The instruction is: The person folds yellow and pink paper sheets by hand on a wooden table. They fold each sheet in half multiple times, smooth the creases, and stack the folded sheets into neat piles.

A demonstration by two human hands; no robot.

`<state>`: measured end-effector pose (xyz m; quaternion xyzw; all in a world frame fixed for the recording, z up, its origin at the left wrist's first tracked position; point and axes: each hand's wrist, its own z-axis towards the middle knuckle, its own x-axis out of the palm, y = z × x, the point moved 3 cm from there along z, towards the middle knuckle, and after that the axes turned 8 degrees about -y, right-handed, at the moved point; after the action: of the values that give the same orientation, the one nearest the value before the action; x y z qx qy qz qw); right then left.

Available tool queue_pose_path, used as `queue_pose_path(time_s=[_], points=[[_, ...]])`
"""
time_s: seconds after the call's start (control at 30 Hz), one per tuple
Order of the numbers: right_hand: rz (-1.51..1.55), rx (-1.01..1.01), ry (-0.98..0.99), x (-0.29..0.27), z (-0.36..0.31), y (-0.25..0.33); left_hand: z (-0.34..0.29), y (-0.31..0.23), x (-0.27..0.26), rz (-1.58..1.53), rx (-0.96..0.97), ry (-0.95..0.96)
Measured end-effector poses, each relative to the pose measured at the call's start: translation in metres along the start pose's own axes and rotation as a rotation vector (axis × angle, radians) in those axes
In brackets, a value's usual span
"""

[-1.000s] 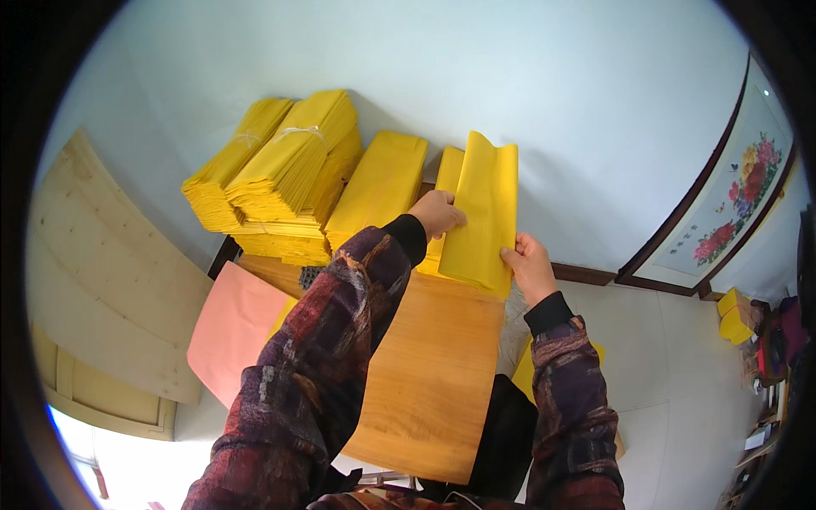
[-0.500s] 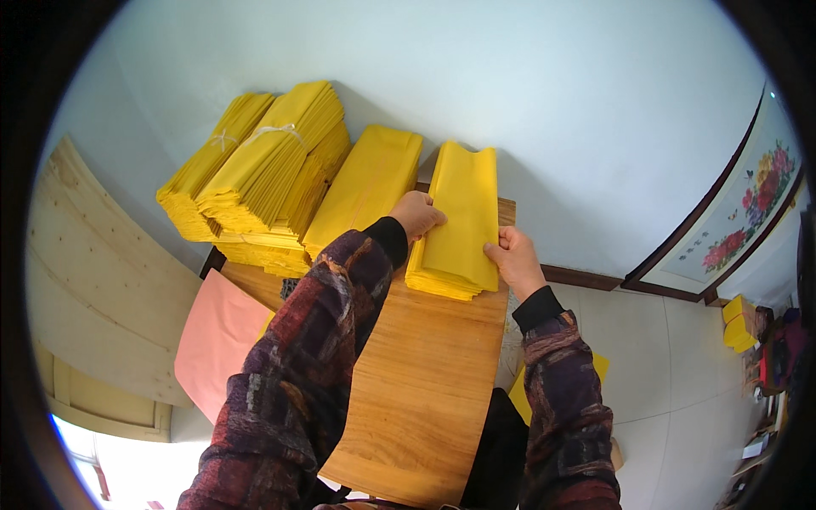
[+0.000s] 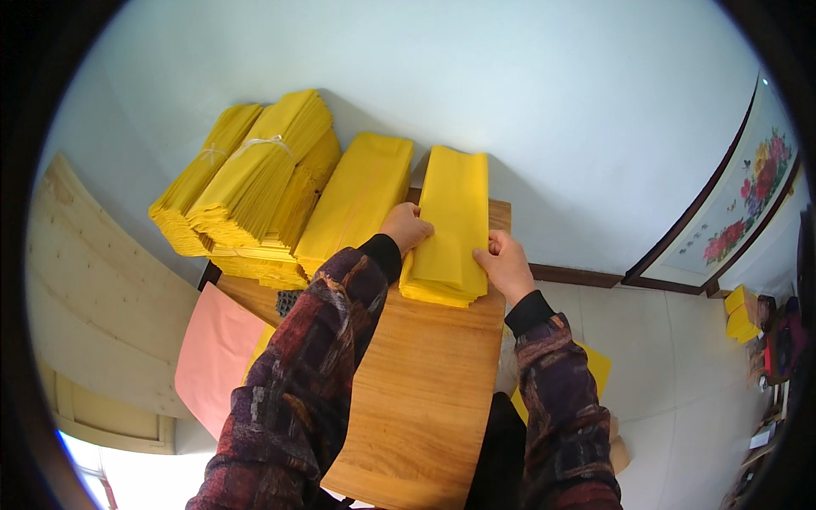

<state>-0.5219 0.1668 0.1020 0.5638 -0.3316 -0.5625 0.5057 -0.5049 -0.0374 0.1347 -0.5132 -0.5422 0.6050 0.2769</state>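
A stack of folded yellow paper [image 3: 455,191] stands on the wooden table, close to the wall. My left hand [image 3: 406,228] pinches the left edge of the topmost folded sheet. At the opposite edge, my right hand [image 3: 505,263] has thumb and finger closed on the paper. Whether they grip one layer or several I cannot make out. The sheet lies over the stack, and its near end sits slightly off the layers below. A second yellow paper stack [image 3: 361,183] stands just left of it, beyond my left hand.
Tied yellow paper bundles [image 3: 255,166] are piled at the table's far left. Pink paper [image 3: 221,340] lies left of my left sleeve. The wooden tabletop [image 3: 416,399] extends toward me. A framed flower picture [image 3: 731,204] leans at right, and a yellow sheet [image 3: 592,370] is beside my right sleeve.
The view has shifted slightly. The top sheet's near end now shows a narrower, offset edge over the stack. Both hands keep to the paper's edges.
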Motion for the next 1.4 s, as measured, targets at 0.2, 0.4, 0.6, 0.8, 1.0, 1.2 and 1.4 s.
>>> queue_pose_path(time_s=[0.2, 0.4, 0.6, 0.8, 1.0, 1.2, 1.4], points=[[-0.240, -0.203, -0.149, 0.005, -0.005, -0.004, 0.008, 0.014, -0.001, 0.160, 0.093, -0.100], [0.225, 0.025, 0.001, 0.021, -0.003, -0.016, 0.008, 0.016, 0.009, 0.401, 0.352, -0.165], [0.363, 0.073, -0.058, 0.039, -0.010, -0.008, 0.008, 0.022, 0.019, 0.059, 0.040, 0.068], [0.172, -0.006, -0.155, 0.053, -0.008, 0.001, 0.012, 0.033, 0.006, -0.129, -0.063, 0.101], [0.528, 0.135, -0.122, 0.034, -0.016, -0.010, 0.015, 0.040, 0.002, -0.283, -0.102, 0.144], [0.728, 0.092, 0.024, 0.043, -0.016, -0.009, -0.003, 0.031, 0.007, -0.364, -0.359, 0.242], [0.530, 0.090, -0.017, 0.048, -0.015, -0.009, 0.004, 0.037, 0.007, -0.368, -0.313, 0.262]])
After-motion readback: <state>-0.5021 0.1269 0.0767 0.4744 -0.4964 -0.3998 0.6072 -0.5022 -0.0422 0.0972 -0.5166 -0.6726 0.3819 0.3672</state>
